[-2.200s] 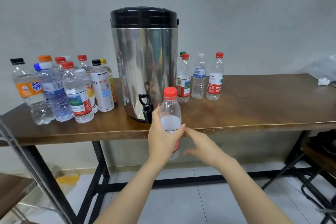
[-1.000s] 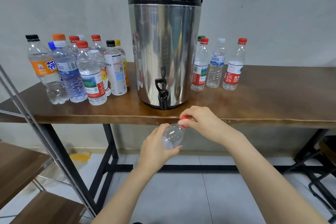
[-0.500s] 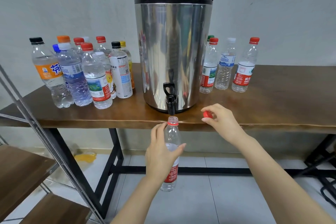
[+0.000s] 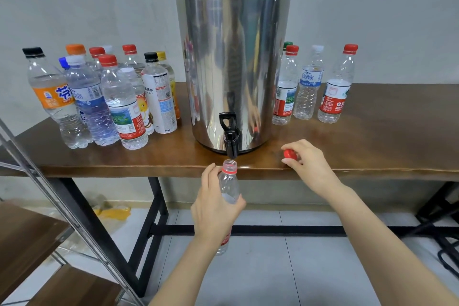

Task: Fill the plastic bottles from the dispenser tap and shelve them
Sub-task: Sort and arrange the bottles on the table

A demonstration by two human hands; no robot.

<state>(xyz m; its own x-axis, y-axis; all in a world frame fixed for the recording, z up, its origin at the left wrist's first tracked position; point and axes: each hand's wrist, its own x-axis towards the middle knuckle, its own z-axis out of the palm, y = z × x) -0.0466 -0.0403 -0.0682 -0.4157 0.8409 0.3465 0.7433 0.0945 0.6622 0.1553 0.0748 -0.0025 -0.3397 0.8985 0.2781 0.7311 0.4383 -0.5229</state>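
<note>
Below the tap (image 4: 231, 143), the left hand (image 4: 214, 208) grips an uncapped bottle (image 4: 229, 181), covering its label. Right hand (image 4: 306, 164) pinches the red cap (image 4: 290, 154) at the table (image 4: 372, 151) edge. Water level unclear.

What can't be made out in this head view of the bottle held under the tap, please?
- Head view: the dispenser is cut off at the lid by the upper edge; its steel wall hides the contents.
- The bottle has its label mostly covered by the left hand.
- The green-capped bottle is mostly hidden behind the dispenser.
- The shelf runs off the left and bottom edges.
</note>
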